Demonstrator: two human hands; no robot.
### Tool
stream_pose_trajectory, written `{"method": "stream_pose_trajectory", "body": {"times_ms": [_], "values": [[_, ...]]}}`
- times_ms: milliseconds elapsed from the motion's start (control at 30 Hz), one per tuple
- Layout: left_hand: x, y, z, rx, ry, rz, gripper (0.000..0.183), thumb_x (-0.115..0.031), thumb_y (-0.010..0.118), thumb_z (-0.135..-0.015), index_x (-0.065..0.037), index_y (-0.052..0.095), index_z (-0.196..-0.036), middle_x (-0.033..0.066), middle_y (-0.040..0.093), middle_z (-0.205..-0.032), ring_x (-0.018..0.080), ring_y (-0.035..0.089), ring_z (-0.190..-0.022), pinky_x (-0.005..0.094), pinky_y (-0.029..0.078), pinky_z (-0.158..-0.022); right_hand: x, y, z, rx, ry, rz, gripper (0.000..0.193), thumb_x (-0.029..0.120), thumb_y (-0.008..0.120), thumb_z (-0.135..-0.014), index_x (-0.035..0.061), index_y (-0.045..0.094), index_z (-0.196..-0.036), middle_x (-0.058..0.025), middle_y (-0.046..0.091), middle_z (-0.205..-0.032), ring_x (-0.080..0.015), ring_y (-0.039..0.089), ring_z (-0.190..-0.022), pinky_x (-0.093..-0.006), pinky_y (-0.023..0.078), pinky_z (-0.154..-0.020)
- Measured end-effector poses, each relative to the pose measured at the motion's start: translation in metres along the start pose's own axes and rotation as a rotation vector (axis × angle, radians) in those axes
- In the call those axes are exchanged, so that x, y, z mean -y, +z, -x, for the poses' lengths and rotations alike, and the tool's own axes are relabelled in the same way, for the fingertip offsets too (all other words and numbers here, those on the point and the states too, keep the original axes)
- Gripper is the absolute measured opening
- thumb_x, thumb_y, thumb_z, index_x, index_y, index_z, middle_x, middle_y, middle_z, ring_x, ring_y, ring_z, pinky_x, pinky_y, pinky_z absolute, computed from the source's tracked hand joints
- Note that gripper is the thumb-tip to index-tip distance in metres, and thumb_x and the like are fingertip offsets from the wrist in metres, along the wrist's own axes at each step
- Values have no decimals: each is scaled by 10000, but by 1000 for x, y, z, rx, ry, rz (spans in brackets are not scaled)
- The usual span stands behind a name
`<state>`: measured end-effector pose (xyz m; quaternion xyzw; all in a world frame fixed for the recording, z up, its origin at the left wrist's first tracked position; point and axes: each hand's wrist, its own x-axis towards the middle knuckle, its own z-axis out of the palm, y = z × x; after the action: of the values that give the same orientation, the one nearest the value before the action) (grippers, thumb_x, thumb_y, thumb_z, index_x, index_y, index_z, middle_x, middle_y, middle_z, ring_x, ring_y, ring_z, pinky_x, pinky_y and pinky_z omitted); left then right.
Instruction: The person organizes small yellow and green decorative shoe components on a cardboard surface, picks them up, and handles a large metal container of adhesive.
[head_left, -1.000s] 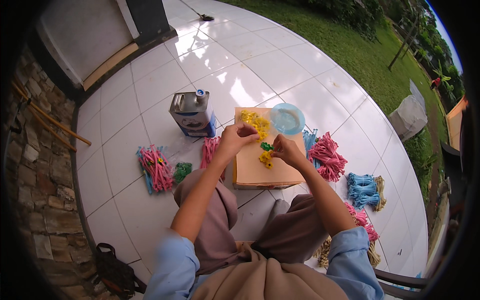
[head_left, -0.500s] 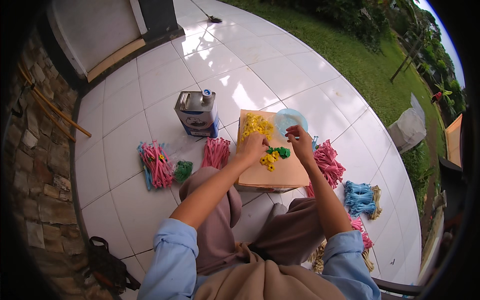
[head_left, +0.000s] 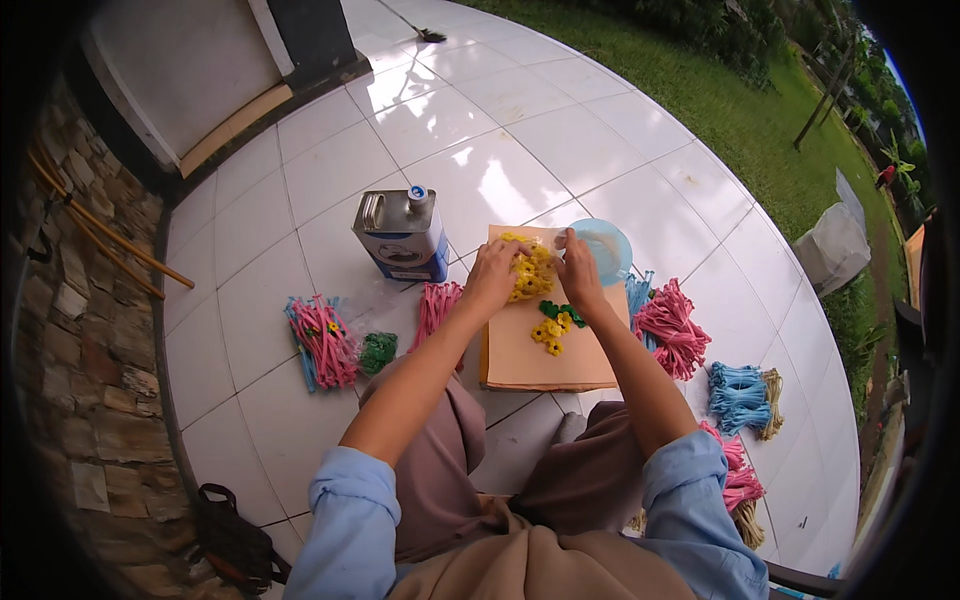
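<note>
Yellow flowers (head_left: 537, 280) in plastic bag (head_left: 545, 258), far half of cardboard surface (head_left: 520, 355). Left hand (head_left: 497, 270) at bag, right hand (head_left: 578, 268) near blue dish (head_left: 615, 255) (cannot tell either grip). Careless tug on plastic could spill flowers.

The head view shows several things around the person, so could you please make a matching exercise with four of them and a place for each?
Things:
1. Metal can
2. Round light blue dish
3. Left hand
4. Loose yellow flowers

Places:
A. At the larger yellow pile
B. On the floor, left of the peach board
C. On the board, next to green pieces
D. Beside the right hand

Pairs: 1-B, 2-D, 3-A, 4-C
</note>
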<state>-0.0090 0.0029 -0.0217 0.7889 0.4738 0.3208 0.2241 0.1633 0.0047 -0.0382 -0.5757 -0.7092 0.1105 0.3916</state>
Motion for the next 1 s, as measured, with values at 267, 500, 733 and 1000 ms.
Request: {"method": "stream_pose_trajectory", "body": {"times_ms": [267,500,733,1000], "values": [[-19,-4,-2,-26,-64,2,262,-11,585,-742,-77,551,-994,121,515,-975,326,443,-1051,390,396,-917,6,-11,-12,-41,31,58,241,-42,516,-730,12,427,-947,-166,566,-772,-326,541,-816,-417,429,-696],[-56,-4,-15,-171,149,348,132,-47,628,-783,-24,578,-903,73,571,-911,177,613,-794,269,534,-683,33,-66,-10,-113,300,-405,295,-10,623,-729,8,416,-938,-129,602,-710,-207,610,-663,-312,481,-597],[-75,8,-20,-153,41,729,228,-65,694,-750,0,584,-939,72,640,-900,142,630,-838,263,546,-751,36,-90,-1,15,382,-979,365,22,658,-759,41,366,-976,-108,615,-874,-156,590,-821,-270,451,-786],[-75,9,-20,-134,-28,773,149,-53,669,-774,0,605,-899,73,654,-862,128,630,-808,237,533,-731,27,-106,3,130,407,-1102,383,20,634,-798,73,302,-979,-139,597,-891,-175,560,-817,-283,447,-782]]}}
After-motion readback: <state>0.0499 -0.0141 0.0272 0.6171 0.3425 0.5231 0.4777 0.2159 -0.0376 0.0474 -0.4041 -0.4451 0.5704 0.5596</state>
